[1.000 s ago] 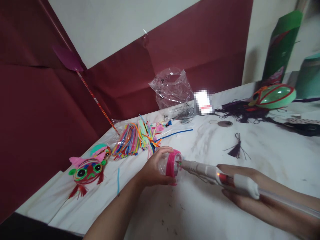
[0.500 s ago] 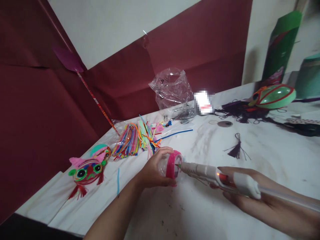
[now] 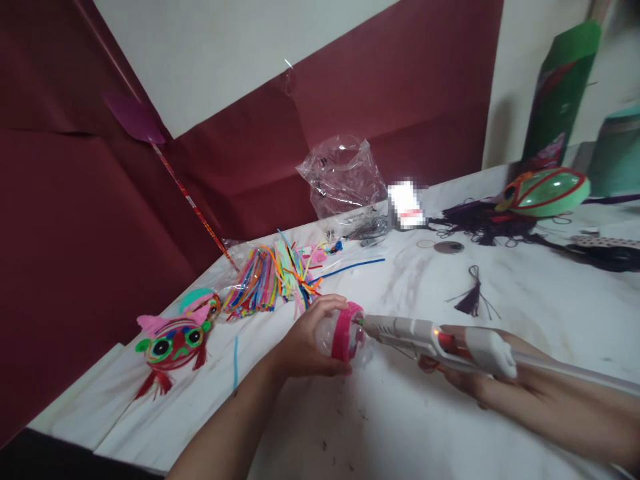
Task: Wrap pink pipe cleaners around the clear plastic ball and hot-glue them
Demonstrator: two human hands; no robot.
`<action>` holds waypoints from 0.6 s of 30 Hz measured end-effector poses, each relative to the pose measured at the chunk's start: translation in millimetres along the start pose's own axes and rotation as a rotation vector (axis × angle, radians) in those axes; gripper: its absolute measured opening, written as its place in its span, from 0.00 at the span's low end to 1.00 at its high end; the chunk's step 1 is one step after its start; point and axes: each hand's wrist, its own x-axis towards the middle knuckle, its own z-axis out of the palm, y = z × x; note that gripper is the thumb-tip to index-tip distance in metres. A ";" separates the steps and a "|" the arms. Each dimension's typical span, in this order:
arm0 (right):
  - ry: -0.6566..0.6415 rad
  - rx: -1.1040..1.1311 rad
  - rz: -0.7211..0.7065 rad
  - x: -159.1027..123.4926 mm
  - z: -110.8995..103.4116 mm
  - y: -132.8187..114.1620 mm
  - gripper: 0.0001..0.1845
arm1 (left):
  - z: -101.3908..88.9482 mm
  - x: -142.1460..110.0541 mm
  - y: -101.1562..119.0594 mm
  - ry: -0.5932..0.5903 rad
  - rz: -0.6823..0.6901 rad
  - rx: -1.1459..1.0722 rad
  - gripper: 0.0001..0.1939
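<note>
Between the thumb and fingers of my left hand (image 3: 306,340) sits a clear plastic ball (image 3: 326,337), wrapped around with a pink fuzzy band (image 3: 343,337). My right hand (image 3: 480,383) is closed around a white hot glue gun (image 3: 415,333) with an orange light glowing on its side. The gun points left, and its green nozzle tip is at the ball's right side by the band; whether it touches cannot be made out. A long clear glue stick (image 3: 565,370) sticks out of the gun's back end. Part of my right hand is hidden behind the gun.
Colourful pipe cleaners (image 3: 265,280) lie in a pile behind my left hand. A decorated animal-face ball (image 3: 175,343) stands at left. Toward the back are a crumpled clear bag (image 3: 345,177) and a pixelated bright patch. A dark tassel (image 3: 471,293) and a green balloon-like ornament (image 3: 555,193) lie at right.
The glue gun has tilted and risen slightly, its nozzle shifting up along the pink band. The ball has turned a little in my left hand.
</note>
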 end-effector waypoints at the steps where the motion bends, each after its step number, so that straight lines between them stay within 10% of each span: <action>1: -0.005 0.001 0.004 0.4 -0.1 0.3 0.11 | -0.1 0.0 0.6 0.000 0.000 0.004 0.43; 18: 0.020 0.042 -0.049 0.9 -0.1 -2.1 0.09 | 0.0 1.1 1.0 0.005 -0.005 -0.007 0.43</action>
